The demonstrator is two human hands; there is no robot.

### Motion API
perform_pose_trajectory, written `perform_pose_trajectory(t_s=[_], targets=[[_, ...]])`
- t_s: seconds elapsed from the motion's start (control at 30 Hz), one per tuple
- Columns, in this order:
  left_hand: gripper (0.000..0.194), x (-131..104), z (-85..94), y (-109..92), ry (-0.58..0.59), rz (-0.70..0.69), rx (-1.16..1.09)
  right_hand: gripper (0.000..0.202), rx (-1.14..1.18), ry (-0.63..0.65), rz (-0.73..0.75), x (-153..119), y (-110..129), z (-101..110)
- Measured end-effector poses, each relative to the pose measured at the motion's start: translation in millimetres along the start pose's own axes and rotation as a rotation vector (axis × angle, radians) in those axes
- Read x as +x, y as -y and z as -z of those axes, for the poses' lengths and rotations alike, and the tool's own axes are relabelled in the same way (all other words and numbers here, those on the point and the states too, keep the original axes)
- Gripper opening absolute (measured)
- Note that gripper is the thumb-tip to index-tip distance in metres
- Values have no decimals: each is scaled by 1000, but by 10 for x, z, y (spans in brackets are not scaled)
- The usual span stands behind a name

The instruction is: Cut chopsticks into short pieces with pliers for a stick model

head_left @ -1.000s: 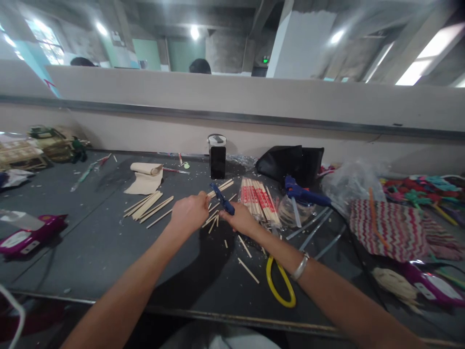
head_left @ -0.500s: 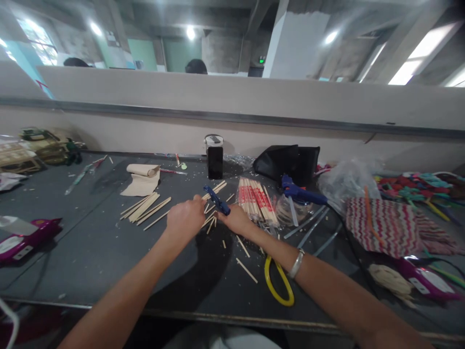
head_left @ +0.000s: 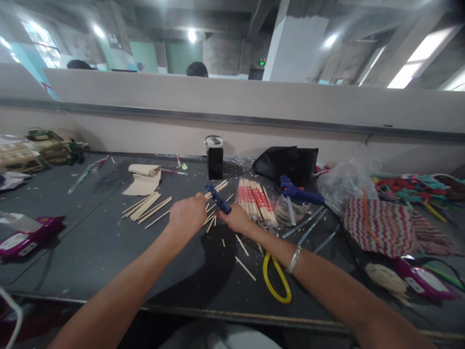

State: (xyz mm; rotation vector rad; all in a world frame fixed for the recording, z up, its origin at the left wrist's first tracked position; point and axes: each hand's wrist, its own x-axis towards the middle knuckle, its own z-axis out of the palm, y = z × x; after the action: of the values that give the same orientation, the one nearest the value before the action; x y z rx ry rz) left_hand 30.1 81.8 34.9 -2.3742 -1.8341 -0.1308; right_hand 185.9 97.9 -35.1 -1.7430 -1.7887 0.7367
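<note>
My left hand [head_left: 188,213] is closed in a fist above the middle of the table; anything inside it is hidden. Close beside it, my right hand [head_left: 237,220] grips a dark blue hand tool [head_left: 219,199] whose exact kind I cannot make out. Behind and beneath the hands, loose thin wooden sticks [head_left: 217,187] lie scattered, with short cut pieces nearer the front. A bundle of pale sticks [head_left: 145,207] rests left of my left hand. Several chopsticks in red-printed wrappers [head_left: 255,199] lie just beyond my right hand. Yellow-handled scissors [head_left: 278,286] lie partly under my right forearm.
A blue glue gun [head_left: 301,194] with a trailing cord sits at right, near knitted fabric [head_left: 379,225] and a twine bundle [head_left: 387,280]. A black phone [head_left: 215,163] stands at the back. Rolled brown paper [head_left: 144,178] lies back left, a purple device [head_left: 31,237] far left.
The camera view has shifted slightly. Both hands stay close together in nearly the same place, and the blue tool remains in my right hand.
</note>
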Motion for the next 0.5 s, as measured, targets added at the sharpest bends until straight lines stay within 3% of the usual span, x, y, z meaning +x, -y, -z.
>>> perform_pose_trajectory(t_s=[0.5], targets=[[35,157,147,2,89,-49,-34,33,88,25,-59,26,-31,2]])
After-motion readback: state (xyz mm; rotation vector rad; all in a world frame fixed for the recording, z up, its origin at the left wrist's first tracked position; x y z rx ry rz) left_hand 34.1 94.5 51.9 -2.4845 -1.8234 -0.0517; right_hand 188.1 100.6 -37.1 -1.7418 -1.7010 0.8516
